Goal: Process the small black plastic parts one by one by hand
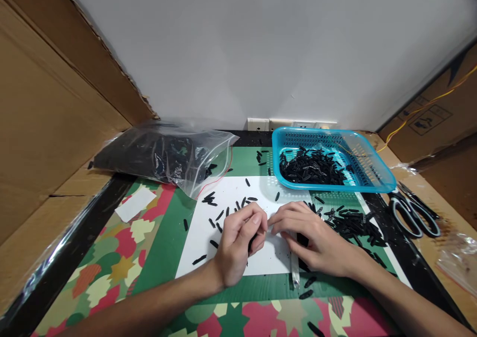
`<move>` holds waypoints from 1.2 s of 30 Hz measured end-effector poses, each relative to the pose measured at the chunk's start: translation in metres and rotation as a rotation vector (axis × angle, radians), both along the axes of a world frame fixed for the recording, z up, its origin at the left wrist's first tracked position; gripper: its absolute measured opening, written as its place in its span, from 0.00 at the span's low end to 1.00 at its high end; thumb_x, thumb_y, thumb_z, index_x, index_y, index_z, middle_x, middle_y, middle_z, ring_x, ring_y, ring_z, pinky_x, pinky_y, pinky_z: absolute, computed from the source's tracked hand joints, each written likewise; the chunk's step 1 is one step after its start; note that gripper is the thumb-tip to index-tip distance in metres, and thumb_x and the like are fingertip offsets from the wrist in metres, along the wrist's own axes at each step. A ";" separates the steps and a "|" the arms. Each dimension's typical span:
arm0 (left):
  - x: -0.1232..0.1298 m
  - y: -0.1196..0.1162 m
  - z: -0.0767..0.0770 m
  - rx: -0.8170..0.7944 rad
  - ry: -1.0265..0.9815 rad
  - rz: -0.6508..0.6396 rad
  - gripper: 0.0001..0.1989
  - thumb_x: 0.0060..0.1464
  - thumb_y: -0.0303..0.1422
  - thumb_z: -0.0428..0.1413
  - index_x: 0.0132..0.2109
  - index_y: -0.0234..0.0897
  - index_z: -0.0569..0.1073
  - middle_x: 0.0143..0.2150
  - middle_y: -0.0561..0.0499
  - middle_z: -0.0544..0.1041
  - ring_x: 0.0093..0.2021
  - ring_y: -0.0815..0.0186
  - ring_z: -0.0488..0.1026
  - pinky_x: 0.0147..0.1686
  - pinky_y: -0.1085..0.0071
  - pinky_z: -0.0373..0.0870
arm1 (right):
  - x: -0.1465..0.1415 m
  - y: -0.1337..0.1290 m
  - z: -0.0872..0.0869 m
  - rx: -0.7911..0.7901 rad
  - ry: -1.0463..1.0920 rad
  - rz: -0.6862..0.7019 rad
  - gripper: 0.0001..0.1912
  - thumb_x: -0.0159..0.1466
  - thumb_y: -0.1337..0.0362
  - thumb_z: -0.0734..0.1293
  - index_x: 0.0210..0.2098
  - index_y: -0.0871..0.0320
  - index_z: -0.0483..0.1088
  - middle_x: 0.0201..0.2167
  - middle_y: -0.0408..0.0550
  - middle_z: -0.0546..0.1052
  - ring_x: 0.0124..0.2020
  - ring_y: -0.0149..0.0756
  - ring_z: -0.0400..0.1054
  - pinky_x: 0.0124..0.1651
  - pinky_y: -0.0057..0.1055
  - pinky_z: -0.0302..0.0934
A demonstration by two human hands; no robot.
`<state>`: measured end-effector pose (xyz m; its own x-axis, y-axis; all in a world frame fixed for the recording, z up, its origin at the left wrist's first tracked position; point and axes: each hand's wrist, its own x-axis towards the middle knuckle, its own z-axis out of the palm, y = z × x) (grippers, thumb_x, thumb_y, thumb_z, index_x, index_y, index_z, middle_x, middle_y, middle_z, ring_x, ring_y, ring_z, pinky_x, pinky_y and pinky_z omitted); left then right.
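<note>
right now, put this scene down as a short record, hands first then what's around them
left hand: left hand, curled, black material showing in its palm
right hand: right hand, palm down, fingers bent toward the left; grip hidden
under right hand: clear strip, partly covered
surface: white sheet, black pieces scattered on it
right: loose black pile; scissors beyond
back right: blue basket holding black pieces
back left: clear bag, dark contents

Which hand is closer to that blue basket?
The right hand. It is just in front of the blue basket, on the person's side; the left hand is farther off, toward the front left.
</note>
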<state>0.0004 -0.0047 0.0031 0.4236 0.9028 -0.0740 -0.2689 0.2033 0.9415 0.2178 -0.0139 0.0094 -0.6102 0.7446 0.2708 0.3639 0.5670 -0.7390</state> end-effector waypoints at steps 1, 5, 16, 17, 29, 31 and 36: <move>0.000 0.000 0.000 -0.010 0.005 -0.016 0.19 0.70 0.47 0.55 0.35 0.37 0.69 0.19 0.61 0.57 0.19 0.76 0.51 0.19 0.81 0.48 | 0.001 0.000 -0.002 0.020 0.015 -0.037 0.16 0.72 0.76 0.63 0.52 0.53 0.74 0.50 0.49 0.83 0.52 0.44 0.73 0.57 0.47 0.66; 0.001 0.006 0.002 -0.122 0.013 -0.152 0.19 0.72 0.51 0.48 0.41 0.41 0.66 0.21 0.61 0.62 0.18 0.74 0.50 0.16 0.81 0.46 | 0.001 -0.003 -0.007 0.162 0.117 -0.177 0.09 0.74 0.72 0.66 0.50 0.55 0.74 0.42 0.48 0.81 0.42 0.40 0.72 0.48 0.39 0.64; -0.002 0.002 -0.006 -0.013 0.186 -0.385 0.30 0.70 0.64 0.37 0.56 0.44 0.62 0.30 0.57 0.70 0.26 0.70 0.60 0.24 0.78 0.56 | -0.018 -0.018 -0.012 0.352 -0.047 -0.073 0.07 0.77 0.69 0.64 0.48 0.58 0.75 0.41 0.50 0.80 0.41 0.41 0.66 0.43 0.37 0.56; -0.002 0.001 -0.006 0.020 0.205 -0.375 0.30 0.70 0.63 0.37 0.56 0.44 0.62 0.30 0.56 0.70 0.26 0.69 0.60 0.24 0.77 0.57 | -0.019 -0.020 -0.012 0.322 -0.046 -0.074 0.07 0.77 0.69 0.64 0.47 0.57 0.75 0.41 0.49 0.80 0.42 0.41 0.66 0.44 0.37 0.56; 0.004 0.005 -0.007 0.079 0.167 -0.349 0.34 0.69 0.65 0.30 0.56 0.43 0.61 0.29 0.56 0.70 0.29 0.66 0.66 0.27 0.74 0.62 | -0.039 -0.032 -0.009 0.001 0.000 -0.214 0.04 0.75 0.68 0.68 0.43 0.52 0.72 0.41 0.42 0.80 0.44 0.38 0.67 0.49 0.37 0.54; 0.003 0.004 -0.009 0.066 0.170 -0.346 0.34 0.69 0.65 0.31 0.56 0.43 0.61 0.27 0.59 0.66 0.25 0.69 0.60 0.24 0.76 0.57 | -0.038 -0.033 -0.012 0.007 0.003 -0.223 0.06 0.76 0.71 0.67 0.43 0.53 0.70 0.40 0.42 0.78 0.43 0.38 0.67 0.48 0.36 0.54; 0.002 0.002 -0.007 -0.014 0.152 -0.333 0.31 0.70 0.63 0.35 0.54 0.43 0.64 0.26 0.60 0.64 0.23 0.70 0.55 0.21 0.77 0.52 | -0.032 -0.028 -0.017 0.177 0.060 -0.296 0.07 0.77 0.72 0.63 0.43 0.54 0.67 0.36 0.42 0.76 0.37 0.36 0.66 0.45 0.35 0.55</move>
